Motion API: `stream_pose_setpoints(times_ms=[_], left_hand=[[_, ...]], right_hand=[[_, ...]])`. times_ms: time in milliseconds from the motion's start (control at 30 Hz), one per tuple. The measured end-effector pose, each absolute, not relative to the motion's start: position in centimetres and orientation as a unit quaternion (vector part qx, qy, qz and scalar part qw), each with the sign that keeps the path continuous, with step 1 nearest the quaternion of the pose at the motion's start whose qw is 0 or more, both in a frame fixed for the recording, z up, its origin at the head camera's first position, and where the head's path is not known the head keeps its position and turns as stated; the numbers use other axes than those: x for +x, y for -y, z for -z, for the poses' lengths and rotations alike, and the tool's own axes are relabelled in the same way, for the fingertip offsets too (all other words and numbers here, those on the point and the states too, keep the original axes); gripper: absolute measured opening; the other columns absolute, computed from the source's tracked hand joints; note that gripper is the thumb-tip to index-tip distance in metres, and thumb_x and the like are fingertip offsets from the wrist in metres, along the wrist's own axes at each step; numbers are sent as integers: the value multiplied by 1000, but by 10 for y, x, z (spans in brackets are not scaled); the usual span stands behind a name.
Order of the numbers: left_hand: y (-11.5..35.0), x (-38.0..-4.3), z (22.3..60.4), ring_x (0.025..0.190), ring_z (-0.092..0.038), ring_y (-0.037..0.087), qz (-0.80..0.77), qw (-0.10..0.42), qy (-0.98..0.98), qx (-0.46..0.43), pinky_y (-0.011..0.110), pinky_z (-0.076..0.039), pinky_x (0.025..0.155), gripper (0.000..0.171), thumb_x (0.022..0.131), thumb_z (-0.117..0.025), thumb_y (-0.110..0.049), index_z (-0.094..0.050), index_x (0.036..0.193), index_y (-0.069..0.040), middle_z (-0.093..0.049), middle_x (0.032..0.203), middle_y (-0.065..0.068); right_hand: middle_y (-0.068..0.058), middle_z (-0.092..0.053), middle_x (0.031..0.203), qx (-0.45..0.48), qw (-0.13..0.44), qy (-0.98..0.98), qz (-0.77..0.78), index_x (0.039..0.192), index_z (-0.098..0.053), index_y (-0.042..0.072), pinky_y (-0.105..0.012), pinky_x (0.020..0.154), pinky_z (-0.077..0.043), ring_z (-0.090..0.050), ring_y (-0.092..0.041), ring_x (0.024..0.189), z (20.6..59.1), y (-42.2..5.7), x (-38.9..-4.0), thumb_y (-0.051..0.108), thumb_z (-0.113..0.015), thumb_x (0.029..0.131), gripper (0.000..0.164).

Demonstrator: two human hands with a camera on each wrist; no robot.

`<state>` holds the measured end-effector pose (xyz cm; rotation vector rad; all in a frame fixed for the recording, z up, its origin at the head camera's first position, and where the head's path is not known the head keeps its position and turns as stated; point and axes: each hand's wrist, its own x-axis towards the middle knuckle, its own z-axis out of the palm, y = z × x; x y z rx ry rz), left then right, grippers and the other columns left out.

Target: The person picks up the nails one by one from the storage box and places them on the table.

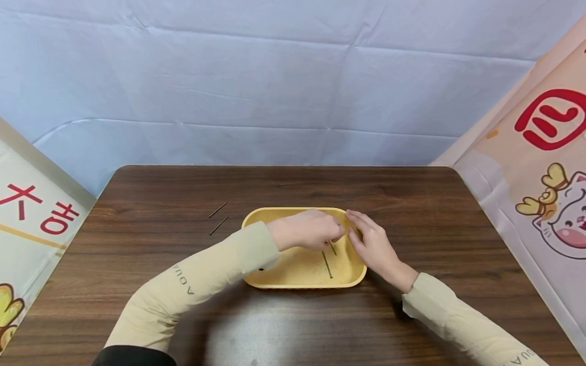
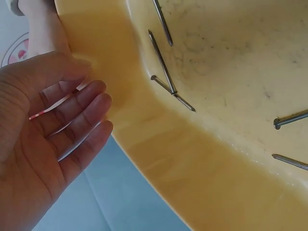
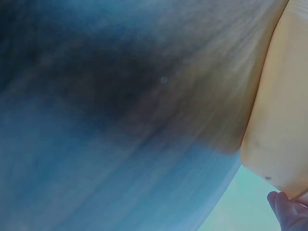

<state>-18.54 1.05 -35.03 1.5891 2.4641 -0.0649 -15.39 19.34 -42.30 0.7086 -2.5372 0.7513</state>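
Observation:
A yellow plastic basin (image 1: pixel 293 283) sits on the table with several metal nails (image 1: pixel 327 265) inside. In the left wrist view, two of the nails (image 2: pixel 161 60) cross near the basin wall. My left hand (image 1: pixel 311 229) reaches in over the basin near its right end. Its fingers (image 2: pixel 79 115) are loosely bent, and no nail shows between them. At the basin's right end, my right hand (image 1: pixel 375 246) holds the rim, thumb toward the inside. Only a few of its fingertips (image 3: pixel 284 204) appear at the rim in the right wrist view.
Two more nails (image 1: pixel 218 225) lie on the dark wood table (image 1: pixel 183 188), left of the basin. A pale cloth backdrop (image 1: pixel 274 86) hangs behind the table, with printed panels (image 1: pixel 549 193) on either side.

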Motion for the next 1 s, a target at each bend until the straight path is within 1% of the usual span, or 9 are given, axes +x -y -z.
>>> stream_pose_setpoints(times_ms=[133, 233, 300, 367, 433, 600, 767, 900, 1000], left_hand=[[-13, -185, 353, 67, -49, 8, 26, 100, -830, 548, 22, -42, 59, 12, 82, -65, -16, -63, 93, -12, -57, 82, -6], [-15, -185, 356, 68, -51, 8, 30, 104, -826, 554, 22, -44, 61, 12, 81, -66, -17, -63, 92, -13, -58, 84, -6], [-17, -184, 357, 69, -52, 8, 33, 113, -824, 554, 21, -44, 62, 12, 82, -66, -18, -63, 92, -14, -58, 85, -7], [-19, -183, 358, 70, -53, 7, 38, 122, -823, 553, 21, -45, 63, 11, 82, -65, -15, -63, 93, -14, -59, 87, -7], [-21, -183, 359, 71, -54, 7, 44, 127, -822, 553, 20, -45, 63, 12, 82, -63, -11, -62, 94, -14, -60, 87, -7], [-24, -181, 363, 72, -55, 7, 49, 133, -822, 551, 22, -47, 64, 20, 77, -62, -5, -64, 94, -15, -61, 88, -8], [-26, -179, 366, 75, -55, 7, 47, 134, -820, 554, 22, -47, 66, 22, 75, -64, -4, -65, 93, -17, -61, 89, -8], [-28, -179, 369, 78, -55, 7, 48, 138, -815, 561, 21, -47, 67, 24, 73, -65, -2, -66, 92, -17, -61, 89, -9], [-30, -178, 371, 80, -54, 8, 56, 146, -813, 562, 21, -46, 70, 25, 73, -64, 0, -66, 92, -17, -61, 90, -8]], right_hand=[[-17, -56, 119, 250, 199, 908, -271, 116, -58, -6, -28, 57, -45, -53, -16, 73, 423, -193, -154, 0, -56, 83, 33], [-17, -56, 118, 251, 200, 907, -272, 116, -58, -6, -28, 58, -45, -54, -16, 76, 424, -193, -154, 0, -56, 83, 34], [-17, -56, 118, 251, 200, 907, -272, 116, -58, -6, -28, 58, -45, -53, -16, 75, 424, -193, -155, -1, -56, 83, 34], [-17, -56, 118, 252, 201, 907, -271, 116, -58, -7, -28, 60, -46, -56, -18, 80, 424, -193, -155, -1, -56, 83, 34], [-17, -56, 118, 253, 200, 907, -271, 116, -58, -7, -28, 59, -46, -56, -19, 80, 424, -193, -155, -1, -56, 83, 34], [-17, -56, 119, 251, 195, 909, -271, 116, -57, -7, -27, 57, -45, -54, -17, 75, 424, -193, -155, 0, -56, 83, 34], [-18, -56, 119, 250, 192, 909, -272, 117, -57, -7, -30, 61, -47, -57, -20, 84, 423, -193, -155, 0, -56, 83, 34], [-18, -56, 119, 252, 187, 909, -275, 117, -57, -7, -27, 57, -46, -55, -17, 75, 422, -193, -154, 0, -56, 84, 34], [-19, -55, 119, 252, 186, 909, -277, 117, -56, -7, -27, 57, -46, -56, -18, 77, 422, -193, -154, 0, -55, 84, 34]])
